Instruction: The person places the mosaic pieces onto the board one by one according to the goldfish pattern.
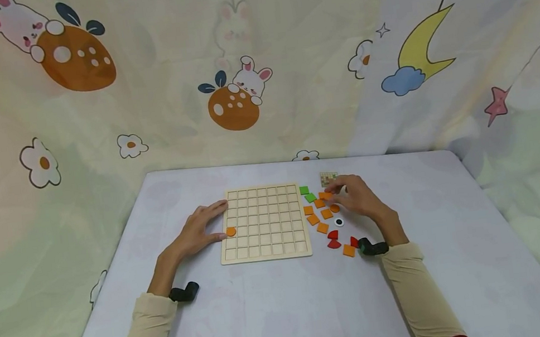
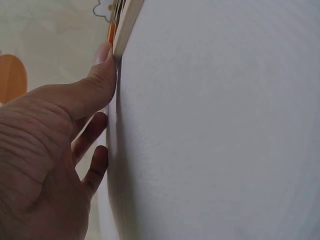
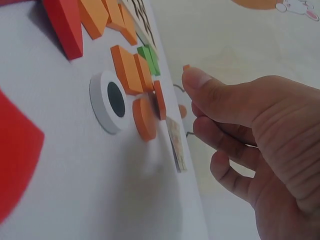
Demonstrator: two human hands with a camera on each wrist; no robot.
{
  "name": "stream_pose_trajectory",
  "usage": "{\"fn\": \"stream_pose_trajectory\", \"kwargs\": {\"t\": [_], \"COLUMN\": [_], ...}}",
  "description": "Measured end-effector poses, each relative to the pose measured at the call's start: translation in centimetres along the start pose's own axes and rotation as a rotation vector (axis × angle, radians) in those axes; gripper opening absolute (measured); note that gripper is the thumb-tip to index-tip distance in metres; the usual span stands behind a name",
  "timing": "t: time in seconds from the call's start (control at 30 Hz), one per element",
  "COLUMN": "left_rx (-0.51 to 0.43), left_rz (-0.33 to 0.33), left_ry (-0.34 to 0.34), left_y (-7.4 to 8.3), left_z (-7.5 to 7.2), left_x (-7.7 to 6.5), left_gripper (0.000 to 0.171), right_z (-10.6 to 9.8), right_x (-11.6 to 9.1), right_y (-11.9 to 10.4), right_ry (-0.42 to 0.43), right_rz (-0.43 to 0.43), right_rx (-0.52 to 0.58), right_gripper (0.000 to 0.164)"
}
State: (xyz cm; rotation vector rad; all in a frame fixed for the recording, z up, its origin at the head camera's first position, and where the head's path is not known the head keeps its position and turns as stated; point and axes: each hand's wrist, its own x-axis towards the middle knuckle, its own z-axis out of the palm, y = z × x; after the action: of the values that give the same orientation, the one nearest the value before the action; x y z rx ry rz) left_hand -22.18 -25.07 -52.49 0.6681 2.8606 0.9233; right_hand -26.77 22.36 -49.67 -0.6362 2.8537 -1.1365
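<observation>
My left hand (image 1: 202, 230) rests at the left edge of a pale wooden grid board (image 1: 265, 214), its fingers extended and the thumb at the rim. By that thumb, an orange round piece (image 1: 230, 232) lies on a left-hand cell of the board. Over the loose pieces at the board's right side, my right hand (image 1: 359, 198) pinches a small orange piece (image 3: 186, 66) between thumb and fingers; only its edge shows in the right wrist view. Below these fingers are another orange round piece (image 3: 144, 119) and a white disc with a black centre (image 3: 108, 102).
Several orange squares (image 1: 323, 228), green pieces (image 1: 304, 190) and red quarter-round pieces (image 1: 334, 244) lie along the board's right edge. A small patterned card (image 1: 328, 178) sits behind them. White cloth covers the table (image 1: 273, 314), with a printed curtain (image 1: 164, 91) behind.
</observation>
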Motion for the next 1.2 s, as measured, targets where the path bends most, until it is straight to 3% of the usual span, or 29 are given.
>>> {"fn": "stream_pose_trajectory", "kwargs": {"t": [0.3,0.63,1.0,1.2], "left_rx": [-0.015,-0.013,-0.006,-0.010], "left_rz": [-0.007,0.007,0.004,0.007], "left_ry": [-0.008,-0.010,-0.004,-0.001], "left_y": [-0.1,-0.2,-0.2,-0.2], "left_z": [-0.1,0.0,-0.1,0.0], "left_x": [0.0,0.1,0.0,0.1], "left_gripper": [0.085,0.085,0.085,0.085], "right_z": [0.7,1.2,3.4,4.9], "right_x": [0.7,1.8,3.2,4.0], "right_y": [-0.9,-2.9,-4.0,-5.0], "right_ry": [-0.020,-0.011,-0.081,-0.120], "right_rz": [-0.052,-0.186,-0.243,-0.229], "right_rx": [0.040,0.056,0.081,0.121], "right_gripper": [0.020,0.022,0.021,0.021]}}
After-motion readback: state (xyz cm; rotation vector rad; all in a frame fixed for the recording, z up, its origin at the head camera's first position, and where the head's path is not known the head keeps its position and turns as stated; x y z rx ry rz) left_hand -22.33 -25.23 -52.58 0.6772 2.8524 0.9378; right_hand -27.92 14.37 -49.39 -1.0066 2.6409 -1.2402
